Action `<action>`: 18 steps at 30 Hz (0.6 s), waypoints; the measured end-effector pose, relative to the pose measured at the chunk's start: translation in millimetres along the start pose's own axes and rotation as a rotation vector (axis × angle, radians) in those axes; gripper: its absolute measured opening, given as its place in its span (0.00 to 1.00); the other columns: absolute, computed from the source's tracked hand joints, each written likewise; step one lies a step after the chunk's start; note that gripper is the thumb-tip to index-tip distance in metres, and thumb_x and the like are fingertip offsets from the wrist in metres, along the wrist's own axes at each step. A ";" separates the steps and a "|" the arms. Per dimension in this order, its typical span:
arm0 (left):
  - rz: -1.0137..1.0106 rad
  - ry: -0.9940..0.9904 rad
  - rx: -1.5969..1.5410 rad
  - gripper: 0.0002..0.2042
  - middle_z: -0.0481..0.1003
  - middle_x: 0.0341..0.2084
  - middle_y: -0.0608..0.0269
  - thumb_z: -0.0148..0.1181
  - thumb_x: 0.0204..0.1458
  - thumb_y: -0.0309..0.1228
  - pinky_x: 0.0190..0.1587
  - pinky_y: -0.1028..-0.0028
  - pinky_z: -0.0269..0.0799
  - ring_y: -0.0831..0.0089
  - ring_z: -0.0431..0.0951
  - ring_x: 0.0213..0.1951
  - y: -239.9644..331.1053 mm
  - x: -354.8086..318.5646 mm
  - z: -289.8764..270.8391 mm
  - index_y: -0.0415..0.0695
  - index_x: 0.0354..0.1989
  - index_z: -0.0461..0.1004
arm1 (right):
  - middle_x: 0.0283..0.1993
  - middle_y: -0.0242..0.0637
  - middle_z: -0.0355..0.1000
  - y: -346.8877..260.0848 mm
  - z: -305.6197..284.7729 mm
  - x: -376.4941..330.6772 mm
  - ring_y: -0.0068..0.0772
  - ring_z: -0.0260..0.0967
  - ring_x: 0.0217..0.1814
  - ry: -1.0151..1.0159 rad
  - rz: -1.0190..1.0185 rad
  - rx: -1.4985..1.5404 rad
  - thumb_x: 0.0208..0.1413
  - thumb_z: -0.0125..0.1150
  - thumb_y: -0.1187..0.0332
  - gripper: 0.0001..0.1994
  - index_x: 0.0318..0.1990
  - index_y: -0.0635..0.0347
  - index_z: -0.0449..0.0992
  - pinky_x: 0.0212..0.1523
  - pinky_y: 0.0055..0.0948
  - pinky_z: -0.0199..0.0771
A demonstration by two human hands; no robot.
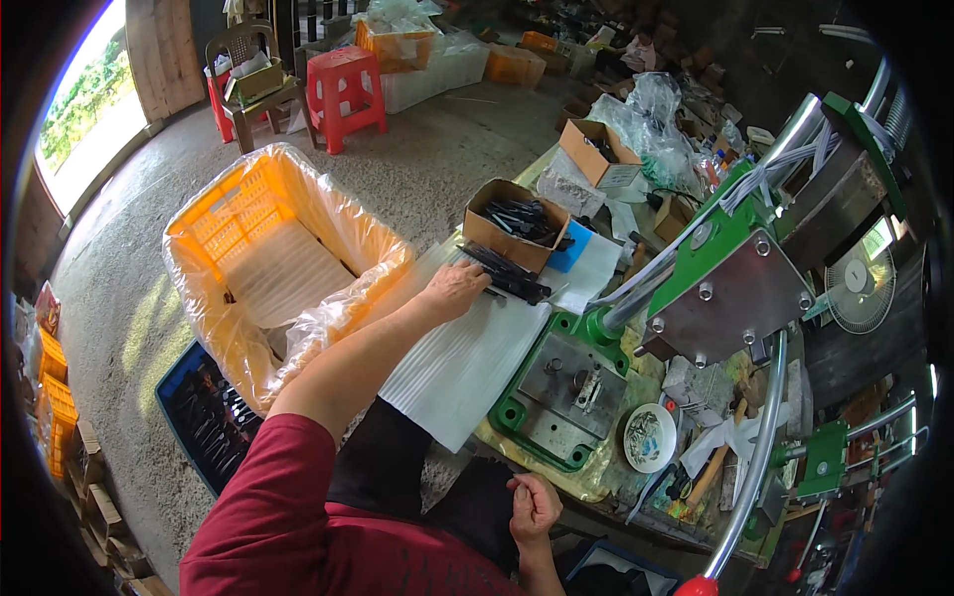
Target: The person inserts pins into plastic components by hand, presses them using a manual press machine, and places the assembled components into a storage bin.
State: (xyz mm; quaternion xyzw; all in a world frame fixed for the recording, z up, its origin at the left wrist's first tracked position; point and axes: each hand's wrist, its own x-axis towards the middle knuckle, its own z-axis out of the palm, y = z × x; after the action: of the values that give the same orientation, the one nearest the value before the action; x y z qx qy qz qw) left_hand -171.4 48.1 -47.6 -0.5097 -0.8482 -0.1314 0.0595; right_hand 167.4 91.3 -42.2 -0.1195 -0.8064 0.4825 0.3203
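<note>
My left hand [457,290] reaches across a white foam sheet [447,372] to a pile of long, thin black parts [505,274]. Its fingers are bent and drawn together at the near end of the pile, closed on a black part whose outline is mostly covered. Behind the pile, an open cardboard box [485,238] holds more black pieces. My right hand [535,505] is curled up close to my lap, thumb on top; whatever may be inside it is hidden. Between the hands stands a green hand press, its metal base plate [563,397] carrying a small fixture [590,389].
An orange crate [238,204] lined with clear plastic stands on the left, beside a blue tray [199,417] of dark parts. Right of the press base lie a patterned bowl [650,438] and tools. The press head [730,298] and long lever [760,467] rise at right.
</note>
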 end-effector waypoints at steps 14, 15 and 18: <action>-0.144 0.268 -0.375 0.13 0.65 0.33 0.55 0.49 0.40 0.23 0.42 0.67 0.61 0.59 0.64 0.40 24.3 -33.4 -17.3 0.43 0.37 0.66 | 0.21 0.41 0.67 3.7 10.7 0.9 0.34 0.64 0.21 0.008 -0.101 0.035 0.41 0.46 0.78 0.06 0.27 0.68 0.69 0.25 0.25 0.65; -0.184 0.297 -0.472 0.12 0.66 0.32 0.54 0.50 0.41 0.24 0.40 0.66 0.62 0.58 0.65 0.38 35.4 -39.6 -24.2 0.42 0.37 0.66 | 0.21 0.41 0.67 2.7 11.4 -0.2 0.34 0.64 0.21 0.015 -0.099 0.045 0.41 0.46 0.79 0.06 0.28 0.68 0.69 0.25 0.25 0.65; -0.180 0.430 -0.724 0.10 0.68 0.26 0.54 0.53 0.41 0.25 0.35 0.66 0.65 0.59 0.69 0.31 56.8 -63.6 -31.4 0.40 0.34 0.67 | 0.22 0.40 0.67 -1.8 13.7 1.6 0.33 0.64 0.22 0.003 -0.107 0.018 0.45 0.45 0.78 0.05 0.29 0.67 0.68 0.25 0.24 0.64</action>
State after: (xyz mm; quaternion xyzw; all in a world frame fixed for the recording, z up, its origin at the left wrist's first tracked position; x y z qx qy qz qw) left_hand -92.3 10.5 -23.2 -0.3828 -0.7567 -0.5284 0.0406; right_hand 157.8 81.6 -44.5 -0.0740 -0.8067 0.4719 0.3480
